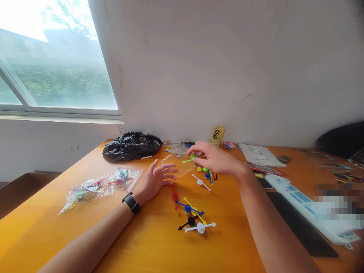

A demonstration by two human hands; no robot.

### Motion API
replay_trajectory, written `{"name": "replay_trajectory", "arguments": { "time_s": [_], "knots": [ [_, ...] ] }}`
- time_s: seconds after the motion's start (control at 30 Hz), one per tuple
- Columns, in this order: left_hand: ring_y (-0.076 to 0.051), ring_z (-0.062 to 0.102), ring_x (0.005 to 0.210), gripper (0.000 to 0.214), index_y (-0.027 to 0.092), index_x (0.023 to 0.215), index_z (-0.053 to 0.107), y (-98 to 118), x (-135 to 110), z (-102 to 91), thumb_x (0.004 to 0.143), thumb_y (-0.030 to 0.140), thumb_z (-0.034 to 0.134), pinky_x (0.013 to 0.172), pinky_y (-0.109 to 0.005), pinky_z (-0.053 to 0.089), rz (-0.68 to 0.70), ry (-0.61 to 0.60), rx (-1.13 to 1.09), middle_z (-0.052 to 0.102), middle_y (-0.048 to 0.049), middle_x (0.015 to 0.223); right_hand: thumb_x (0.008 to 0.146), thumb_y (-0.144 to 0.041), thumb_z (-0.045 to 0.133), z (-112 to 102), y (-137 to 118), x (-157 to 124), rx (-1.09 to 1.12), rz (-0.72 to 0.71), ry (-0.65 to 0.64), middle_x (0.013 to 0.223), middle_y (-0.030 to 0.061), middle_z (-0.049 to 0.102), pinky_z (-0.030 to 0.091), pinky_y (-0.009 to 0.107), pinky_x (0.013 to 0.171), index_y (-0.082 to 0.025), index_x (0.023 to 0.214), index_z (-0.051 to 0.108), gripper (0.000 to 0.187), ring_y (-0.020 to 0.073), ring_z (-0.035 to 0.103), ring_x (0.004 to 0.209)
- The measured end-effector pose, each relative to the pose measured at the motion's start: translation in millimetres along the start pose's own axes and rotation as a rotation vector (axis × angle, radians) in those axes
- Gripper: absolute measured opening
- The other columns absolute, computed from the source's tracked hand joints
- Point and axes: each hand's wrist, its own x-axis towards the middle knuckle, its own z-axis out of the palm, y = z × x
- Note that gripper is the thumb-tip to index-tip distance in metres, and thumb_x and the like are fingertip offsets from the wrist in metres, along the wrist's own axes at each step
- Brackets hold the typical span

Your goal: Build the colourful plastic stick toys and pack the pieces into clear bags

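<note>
My right hand hovers over the orange table, fingers pinched on a green plastic arrow spinner. A clear plastic bag lies just beneath it. My left hand, with a black watch on the wrist, rests on the table beside that bag, fingers spread and holding nothing. Loose coloured spinners in red, blue, yellow, black and white lie in front of both hands. A few more spinners sit under my right hand.
Filled clear bags of spinners lie at the left. A black plastic bag sits by the wall. Papers, a white power strip, a phone and a black mat are at the right.
</note>
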Motion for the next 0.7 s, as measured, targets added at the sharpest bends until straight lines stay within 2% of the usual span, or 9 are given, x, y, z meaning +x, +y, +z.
{"name": "replay_trajectory", "arguments": {
  "time_s": [0.17,0.3,0.4,0.5,0.7],
  "knots": [
    [-0.028,0.067,0.092,0.063,0.01,0.123,0.072,0,2,-7.5,0.1,0.062,0.044,0.084,-0.039,0.051,0.01,0.005,-0.064,0.07,-0.0213,0.125,0.092,-0.033,0.067,-17,0,-4,0.126,0.027,0.156,0.106,0.0052,0.072,0.055,0.032,0.082,-0.024,0.109,0.072,0.019,0.0209,0.067,0.096],
    [-0.028,0.068,0.092,0.063,0.009,0.123,0.072,0,3,-9.1,0.1,0.061,0.044,0.084,-0.04,0.051,0.006,-0.008,-0.087,0.071,-0.0222,0.125,0.088,-0.037,0.072,-23,-2,-6,0.187,0.04,0.251,0.099,0.005,0.072,0.055,0.032,0.077,-0.022,0.1,0.069,0.019,0.0204,0.069,0.09],
    [-0.029,0.069,0.092,0.063,0.008,0.123,0.072,0,3,-7.8,0.101,0.06,0.043,0.084,-0.041,0.052,0.002,-0.002,-0.082,0.07,-0.0226,0.127,0.088,-0.038,0.072,-17,-8,-5,0.197,0.037,0.211,0.092,0.005,0.073,0.054,0.031,0.072,-0.02,0.09,0.069,0.018,0.0198,0.069,0.084],
    [-0.029,0.069,0.091,0.064,0.008,0.122,0.072,1,2,-6.3,0.101,0.061,0.043,0.084,-0.04,0.052,-0.001,-0.005,-0.086,0.07,-0.0226,0.127,0.087,-0.038,0.071,-7,-13,-2,0.205,0.015,0.146,0.093,0.0057,0.073,0.052,0.029,0.068,-0.02,0.086,0.07,0.019,0.0184,0.068,0.08],
    [-0.029,0.07,0.088,0.062,0.009,0.12,0.074,2,2,-3.7,0.101,0.06,0.045,0.082,-0.04,0.053,-0.016,0.0,-0.104,0.073,-0.0215,0.12,0.089,-0.03,0.066,5,-9,3,0.211,-0.017,0.022,0.09,0.0034,0.073,0.051,0.027,0.07,-0.019,0.087,0.074,0.013,0.0171,0.068,0.082]
  ]
}}
